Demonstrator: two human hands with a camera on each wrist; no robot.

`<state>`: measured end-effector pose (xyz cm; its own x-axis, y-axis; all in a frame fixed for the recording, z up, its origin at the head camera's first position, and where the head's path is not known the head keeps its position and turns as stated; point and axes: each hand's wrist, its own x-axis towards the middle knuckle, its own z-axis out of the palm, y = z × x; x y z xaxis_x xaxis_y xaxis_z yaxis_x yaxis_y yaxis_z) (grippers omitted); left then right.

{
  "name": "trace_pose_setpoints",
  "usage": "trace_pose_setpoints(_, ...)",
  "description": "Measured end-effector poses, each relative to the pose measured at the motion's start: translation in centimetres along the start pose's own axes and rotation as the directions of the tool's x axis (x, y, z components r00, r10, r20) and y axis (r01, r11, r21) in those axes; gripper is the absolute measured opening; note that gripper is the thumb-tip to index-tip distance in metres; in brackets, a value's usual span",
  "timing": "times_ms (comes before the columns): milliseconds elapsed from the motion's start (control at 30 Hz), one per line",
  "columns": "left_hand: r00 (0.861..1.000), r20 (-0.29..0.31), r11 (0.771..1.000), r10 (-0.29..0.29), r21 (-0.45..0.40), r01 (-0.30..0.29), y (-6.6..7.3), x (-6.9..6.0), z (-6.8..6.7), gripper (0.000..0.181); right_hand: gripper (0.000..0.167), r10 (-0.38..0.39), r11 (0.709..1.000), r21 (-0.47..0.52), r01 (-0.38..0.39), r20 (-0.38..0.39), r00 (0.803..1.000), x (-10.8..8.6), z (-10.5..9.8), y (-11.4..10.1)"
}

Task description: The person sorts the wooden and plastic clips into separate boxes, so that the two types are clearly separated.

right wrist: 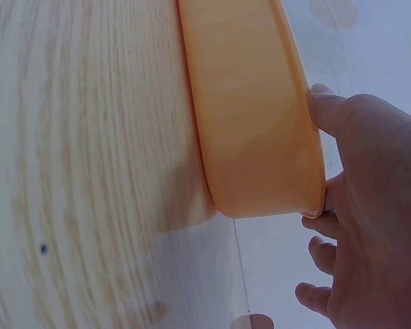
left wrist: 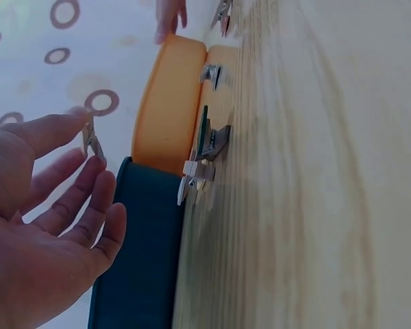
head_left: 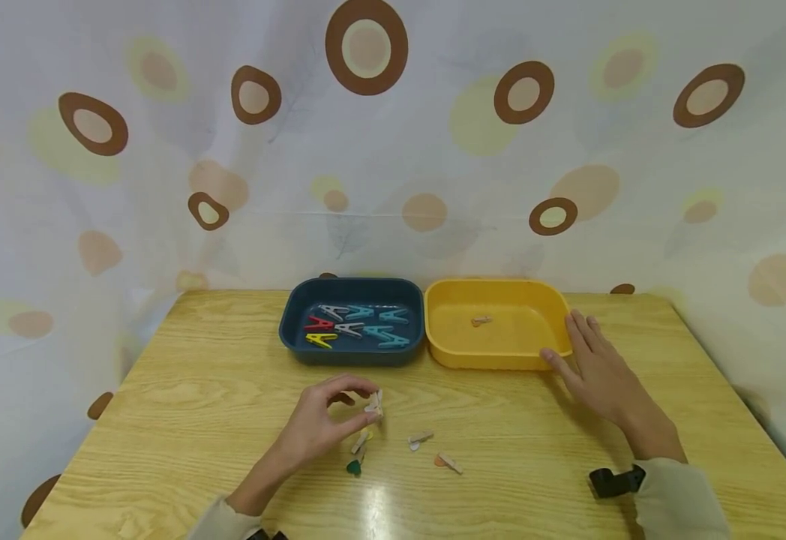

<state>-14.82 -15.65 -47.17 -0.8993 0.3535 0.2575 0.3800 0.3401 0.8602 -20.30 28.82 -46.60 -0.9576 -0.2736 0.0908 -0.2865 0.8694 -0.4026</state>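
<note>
Between thumb and index finger, my left hand (head_left: pixel 322 420) pinches a small wooden clip (head_left: pixel 375 406), held above the table in front of the blue tray. The left wrist view shows the same clip (left wrist: pixel 92 140) at the tips of the left hand's (left wrist: pixel 55 199) fingers. My right hand (head_left: pixel 602 379) rests on the right end of the yellow tray (head_left: pixel 501 361), fingers extended, thumb at the rim; the right wrist view shows the right hand (right wrist: pixel 377 199) at the rim of that tray (right wrist: pixel 260 137). One wooden clip (head_left: pixel 484 320) lies inside the yellow tray.
The blue tray (head_left: pixel 352 358) touches the yellow one and holds several plastic clips in red, yellow, teal and pale tones. On the table (head_left: pixel 217 390) lie more small wooden clips, among them one with a green heart (head_left: pixel 355 466), a white one (head_left: pixel 421 439) and an orange one (head_left: pixel 450 463).
</note>
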Motion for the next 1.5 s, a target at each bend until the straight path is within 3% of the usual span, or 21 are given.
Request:
trace_pose_setpoints(367, 0.990, -0.104, 0.995, 0.098, -0.010, -0.100, 0.5, 0.9, 1.0, 0.030, 0.086, 0.001, 1.000, 0.005, -0.001, 0.014, 1.000, 0.6, 0.3, -0.3)
trace_pose_setpoints(533, 0.983, -0.144, 0.992, 0.110, -0.041, -0.117, 0.9, 1.8, 1.7, 0.029, 0.087, 0.008, 1.000, 0.009, -0.008, 0.023, 1.000, 0.4, 0.2, -0.5)
trace_pose_setpoints(767, 0.988, -0.128, 0.993, 0.090, -0.070, -0.100, 1.6, 3.0, 2.6, 0.032, 0.087, 0.008, 1.000, 0.006, -0.008, 0.022, 1.000, 0.3, 0.2, -0.4)
trace_pose_setpoints(1300, 0.982, -0.139, 0.987, 0.126, -0.078, -0.138, 2.3, 6.4, 5.2, 0.031, 0.087, 0.013, 1.000, -0.002, -0.013, 0.022, 1.000, 0.1, -0.3, -0.3)
trace_pose_setpoints(1500, 0.984, -0.112, 0.986, 0.142, -0.067, -0.150, 2.8, 8.4, 5.6, 0.030, 0.087, 0.012, 1.000, -0.005, -0.012, 0.014, 1.000, 0.1, -0.2, -0.1)
